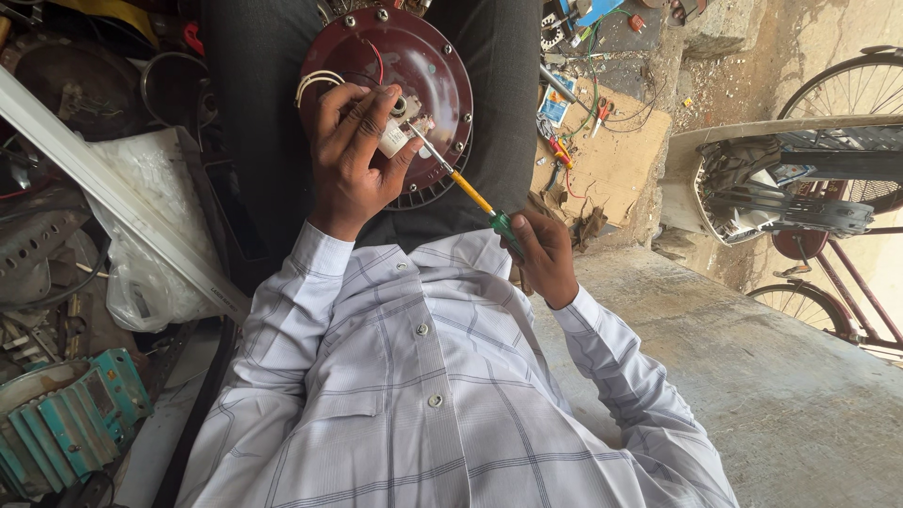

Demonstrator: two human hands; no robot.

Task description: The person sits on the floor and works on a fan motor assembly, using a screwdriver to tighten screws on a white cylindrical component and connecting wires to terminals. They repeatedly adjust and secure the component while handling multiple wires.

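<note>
A dark red round fan motor housing (423,56) rests on my lap, screws around its rim. My left hand (353,155) lies on it and pinches a small white block (393,139) near the hub, with white wires (315,83) looping past my fingers. My right hand (544,256) grips the green handle of a screwdriver (470,193) with a yellow shaft. Its tip touches the housing right beside the white block.
A teal motor casing (66,423) sits lower left beside a white plastic bag (155,226) and a white bar (113,193). Tools and wires lie on cardboard (616,160) at upper right. A concrete ledge (771,376) and bicycles (828,188) are on the right.
</note>
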